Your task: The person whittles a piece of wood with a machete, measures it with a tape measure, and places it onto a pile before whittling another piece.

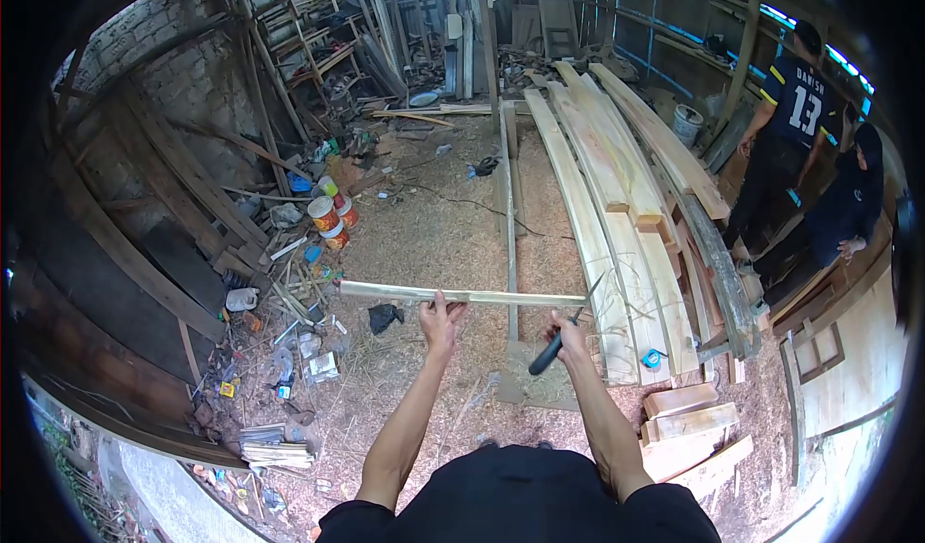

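Observation:
A long thin wooden strip [501,298] lies crosswise in front of me, held up above the floor. My left hand [441,325] grips it left of its middle, with the fingers around its lower edge. My right hand [567,339] is closed on a tool with a black handle [546,356] and a thin pointed blade, close to the strip's right end. Whether my right fingers also touch the strip is hard to tell. Long pale planks [617,264] lie side by side just right of my right hand.
A blue tape measure [652,358] rests on the planks. Short wood blocks [689,418] lie at lower right. Paint cans [324,213] and scraps cover the left floor. Two people [790,129] stand at right. A post [511,225] lies ahead.

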Action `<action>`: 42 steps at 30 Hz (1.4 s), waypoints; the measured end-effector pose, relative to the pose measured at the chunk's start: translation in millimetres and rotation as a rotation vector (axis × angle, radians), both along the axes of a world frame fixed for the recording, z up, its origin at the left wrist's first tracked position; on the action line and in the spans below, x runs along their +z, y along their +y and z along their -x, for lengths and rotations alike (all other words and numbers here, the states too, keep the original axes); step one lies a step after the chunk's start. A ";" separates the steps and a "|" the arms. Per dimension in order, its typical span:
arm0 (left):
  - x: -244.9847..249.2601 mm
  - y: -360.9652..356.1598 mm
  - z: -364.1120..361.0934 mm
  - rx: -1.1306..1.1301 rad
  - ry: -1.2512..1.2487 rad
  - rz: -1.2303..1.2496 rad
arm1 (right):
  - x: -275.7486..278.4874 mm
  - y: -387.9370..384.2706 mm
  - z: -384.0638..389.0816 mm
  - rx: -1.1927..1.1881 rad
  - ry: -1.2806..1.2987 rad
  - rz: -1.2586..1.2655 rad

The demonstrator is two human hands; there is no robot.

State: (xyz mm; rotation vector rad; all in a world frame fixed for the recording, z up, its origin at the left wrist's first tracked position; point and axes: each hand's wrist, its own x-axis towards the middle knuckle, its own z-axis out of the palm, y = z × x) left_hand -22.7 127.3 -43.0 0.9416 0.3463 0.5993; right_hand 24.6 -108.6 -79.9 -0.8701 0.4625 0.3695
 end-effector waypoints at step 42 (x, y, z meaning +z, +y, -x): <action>32.5 -85.9 -12.5 -0.220 0.012 -0.205 | -9.2 -13.2 49.2 0.597 -0.347 0.689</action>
